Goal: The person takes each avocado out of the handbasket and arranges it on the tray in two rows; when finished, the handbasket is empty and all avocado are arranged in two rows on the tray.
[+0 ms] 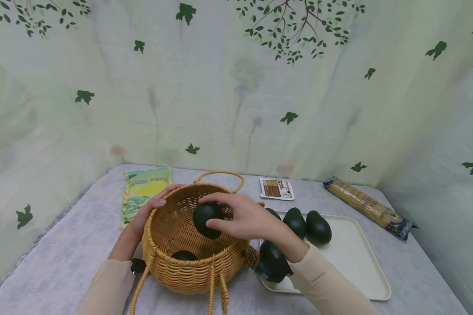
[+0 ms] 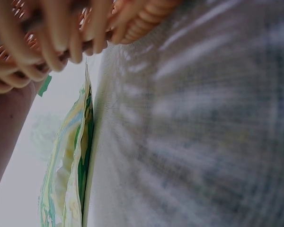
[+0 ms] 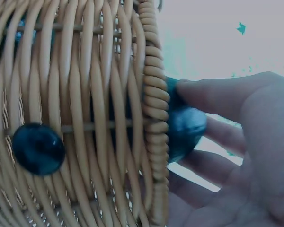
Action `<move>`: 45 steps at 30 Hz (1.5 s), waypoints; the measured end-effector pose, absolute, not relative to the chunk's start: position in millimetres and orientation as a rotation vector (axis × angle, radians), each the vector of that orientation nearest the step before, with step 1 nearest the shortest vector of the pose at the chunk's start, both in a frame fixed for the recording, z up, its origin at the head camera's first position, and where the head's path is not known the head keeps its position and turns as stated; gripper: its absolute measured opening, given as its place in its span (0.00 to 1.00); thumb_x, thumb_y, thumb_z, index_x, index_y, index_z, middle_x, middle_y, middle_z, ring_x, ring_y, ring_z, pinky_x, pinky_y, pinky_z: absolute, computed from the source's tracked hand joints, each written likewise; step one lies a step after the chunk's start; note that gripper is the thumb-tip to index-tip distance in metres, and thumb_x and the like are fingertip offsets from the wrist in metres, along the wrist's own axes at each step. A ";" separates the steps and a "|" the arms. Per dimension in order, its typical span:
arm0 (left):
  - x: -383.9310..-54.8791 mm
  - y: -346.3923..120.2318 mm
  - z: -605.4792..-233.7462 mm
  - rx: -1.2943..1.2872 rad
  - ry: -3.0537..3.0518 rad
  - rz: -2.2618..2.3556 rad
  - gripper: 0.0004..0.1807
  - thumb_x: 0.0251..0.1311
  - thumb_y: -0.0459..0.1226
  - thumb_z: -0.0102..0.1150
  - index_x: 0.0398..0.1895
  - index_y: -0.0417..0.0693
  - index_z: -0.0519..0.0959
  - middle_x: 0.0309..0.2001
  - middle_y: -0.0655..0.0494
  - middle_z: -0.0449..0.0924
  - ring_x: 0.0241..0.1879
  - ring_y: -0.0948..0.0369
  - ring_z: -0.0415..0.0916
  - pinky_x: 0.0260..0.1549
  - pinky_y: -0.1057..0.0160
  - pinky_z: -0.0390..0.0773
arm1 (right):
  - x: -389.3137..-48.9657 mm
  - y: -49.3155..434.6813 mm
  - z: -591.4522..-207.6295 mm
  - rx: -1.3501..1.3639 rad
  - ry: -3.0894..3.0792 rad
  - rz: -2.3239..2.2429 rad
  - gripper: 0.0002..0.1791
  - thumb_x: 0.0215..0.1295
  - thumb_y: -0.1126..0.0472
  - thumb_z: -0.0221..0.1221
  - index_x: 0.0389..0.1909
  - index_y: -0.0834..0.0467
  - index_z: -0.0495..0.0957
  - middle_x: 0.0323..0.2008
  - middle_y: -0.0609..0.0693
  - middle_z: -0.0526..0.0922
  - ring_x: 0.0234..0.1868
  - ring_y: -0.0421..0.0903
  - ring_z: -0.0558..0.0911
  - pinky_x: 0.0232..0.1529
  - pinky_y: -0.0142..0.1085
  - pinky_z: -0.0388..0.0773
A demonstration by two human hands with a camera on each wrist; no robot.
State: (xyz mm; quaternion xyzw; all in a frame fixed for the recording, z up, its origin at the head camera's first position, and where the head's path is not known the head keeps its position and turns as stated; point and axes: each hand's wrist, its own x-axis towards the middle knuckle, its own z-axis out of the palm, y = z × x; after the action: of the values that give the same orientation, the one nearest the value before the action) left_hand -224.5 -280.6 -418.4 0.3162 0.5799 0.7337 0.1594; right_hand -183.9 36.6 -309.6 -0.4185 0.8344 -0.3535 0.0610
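Observation:
A dark avocado [image 1: 207,219] is pinched between the thumb and fingers of my right hand [image 1: 246,214], over the opening of a wicker basket [image 1: 189,280]. In the right wrist view, the held avocado [image 3: 187,127] shows above the basket's braided rim [image 3: 156,109], partly hidden by the weave. Another avocado [image 1: 184,255] lies low inside the basket, mostly behind the front rim. My left hand [image 1: 151,208] holds the basket's left rim, its fingers partly hidden behind the wicker. Several more avocados [image 1: 318,227] sit on a white tray [image 1: 362,262] to the right.
A green and yellow packet [image 1: 147,188] lies behind the basket on the left. At the back are a small brown and white packet [image 1: 277,189] and a long pack [image 1: 368,208] of what looks like noodles. The basket's handle [image 1: 218,173] stands up behind the rim.

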 end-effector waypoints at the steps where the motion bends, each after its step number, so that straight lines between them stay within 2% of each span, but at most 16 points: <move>1: -224.3 -281.0 -418.2 0.924 1.655 2.089 0.33 0.75 0.33 0.17 0.81 0.57 0.57 0.72 0.55 0.66 0.70 0.54 0.68 0.65 0.53 0.74 | -182.5 39.8 -309.5 -1.244 2.509 -1.127 0.26 0.70 0.53 0.65 0.68 0.45 0.76 0.55 0.43 0.84 0.35 0.37 0.81 0.42 0.32 0.80; 3: -223.8 -281.1 -417.5 0.953 1.667 2.077 0.32 0.75 0.35 0.20 0.81 0.57 0.56 0.72 0.57 0.66 0.70 0.56 0.68 0.65 0.54 0.74 | -179.8 46.1 -309.2 -1.193 2.467 -1.257 0.25 0.70 0.54 0.65 0.67 0.45 0.76 0.56 0.43 0.84 0.42 0.36 0.84 0.45 0.32 0.82; 7: -223.9 -281.7 -418.2 0.967 1.665 2.078 0.33 0.75 0.33 0.19 0.81 0.56 0.56 0.72 0.58 0.66 0.71 0.57 0.67 0.65 0.54 0.73 | -174.4 59.0 -308.1 -1.101 2.389 -1.474 0.25 0.69 0.57 0.66 0.66 0.44 0.77 0.59 0.43 0.82 0.56 0.41 0.84 0.50 0.35 0.84; 11: -224.9 -281.6 -419.3 0.964 1.644 2.086 0.35 0.74 0.31 0.16 0.81 0.56 0.55 0.72 0.57 0.66 0.72 0.56 0.66 0.66 0.53 0.73 | -169.1 72.9 -307.4 -1.055 2.396 -1.529 0.25 0.69 0.57 0.66 0.66 0.42 0.77 0.60 0.43 0.81 0.59 0.44 0.82 0.51 0.39 0.84; 18: -225.3 -282.6 -419.0 0.958 1.642 2.098 0.34 0.74 0.32 0.18 0.81 0.56 0.56 0.73 0.56 0.66 0.72 0.55 0.66 0.65 0.52 0.73 | -163.5 88.8 -311.7 -1.038 2.368 -1.652 0.25 0.69 0.59 0.66 0.66 0.46 0.77 0.60 0.46 0.81 0.56 0.46 0.85 0.49 0.48 0.84; 23: -225.1 -282.5 -420.7 0.944 1.664 2.099 0.34 0.73 0.32 0.18 0.81 0.56 0.56 0.73 0.57 0.66 0.71 0.54 0.66 0.65 0.51 0.74 | -162.0 98.3 -311.6 -1.046 2.390 -1.696 0.24 0.71 0.60 0.64 0.66 0.46 0.77 0.61 0.46 0.81 0.54 0.46 0.85 0.49 0.44 0.84; 27: -225.4 -281.7 -420.6 0.968 1.635 2.107 0.35 0.73 0.30 0.15 0.82 0.54 0.55 0.73 0.56 0.66 0.72 0.54 0.66 0.65 0.51 0.73 | -160.5 113.0 -312.3 -1.029 2.382 -1.731 0.25 0.72 0.62 0.62 0.68 0.52 0.75 0.64 0.51 0.78 0.58 0.49 0.83 0.56 0.41 0.82; 29: -225.7 -281.9 -420.9 0.959 1.624 2.117 0.35 0.73 0.30 0.16 0.82 0.53 0.55 0.73 0.56 0.67 0.72 0.54 0.65 0.65 0.51 0.73 | -159.9 121.3 -313.6 -1.012 2.385 -1.734 0.25 0.73 0.63 0.61 0.69 0.54 0.75 0.65 0.53 0.78 0.60 0.51 0.83 0.54 0.41 0.83; 35: -227.9 -282.5 -421.7 0.969 1.646 2.112 0.35 0.73 0.30 0.17 0.82 0.52 0.54 0.73 0.56 0.66 0.72 0.55 0.66 0.65 0.52 0.73 | -156.4 145.4 -322.3 -0.962 2.500 -1.642 0.23 0.73 0.61 0.62 0.67 0.50 0.77 0.63 0.51 0.80 0.54 0.48 0.86 0.51 0.39 0.83; 45: -229.0 -282.0 -421.0 1.054 1.624 2.080 0.34 0.74 0.33 0.18 0.82 0.55 0.55 0.74 0.56 0.65 0.73 0.55 0.65 0.65 0.52 0.73 | -149.0 180.0 -338.4 -0.854 2.620 -1.511 0.23 0.74 0.58 0.60 0.68 0.43 0.76 0.64 0.49 0.80 0.56 0.45 0.85 0.49 0.38 0.83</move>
State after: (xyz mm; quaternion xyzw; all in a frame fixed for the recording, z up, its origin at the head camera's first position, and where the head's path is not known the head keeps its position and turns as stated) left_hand -229.0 -282.0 -421.0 0.3670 0.5650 0.7237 0.1496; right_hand -149.0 180.0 -338.4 -0.2717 0.8337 -0.4807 -0.0005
